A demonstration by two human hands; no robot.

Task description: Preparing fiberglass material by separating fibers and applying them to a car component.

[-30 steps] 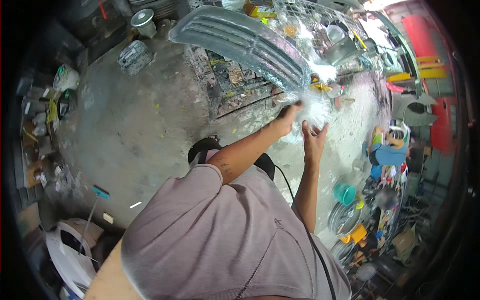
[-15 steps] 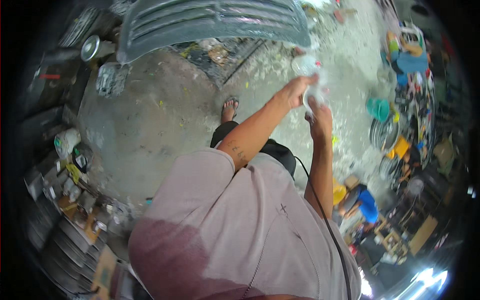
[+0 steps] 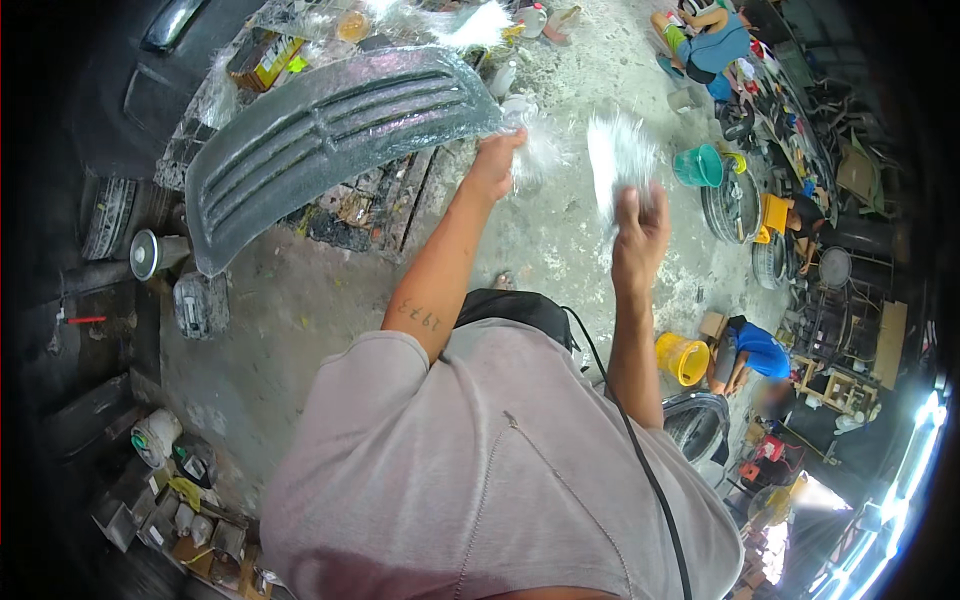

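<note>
My left hand (image 3: 492, 168) is closed, pinching a wispy piece of white fibreglass mat (image 3: 541, 158) near the right end of a grey slotted panel (image 3: 330, 140). That panel is long and curved, with a wet-looking shine. To the right, my right hand (image 3: 640, 235) grips a second tuft of fibreglass mat (image 3: 617, 150) between thumb and fingers, its frayed strands pointing away from me. The two hands are apart, held over the concrete floor. Whether the left hand's fingers touch the panel's end, I cannot tell.
Beyond the panel lie more white fibreglass (image 3: 475, 25) and a box (image 3: 265, 58). On the right stand a green bucket (image 3: 698, 166), a yellow bucket (image 3: 683, 357) and tyres. One person (image 3: 705, 40) crouches far right; another in blue (image 3: 760, 350) bends lower right.
My hands were close together over white material; now they are apart, each with a piece of fibreglass mat. The view has shifted, so the panel appears farther left and more fully.
</note>
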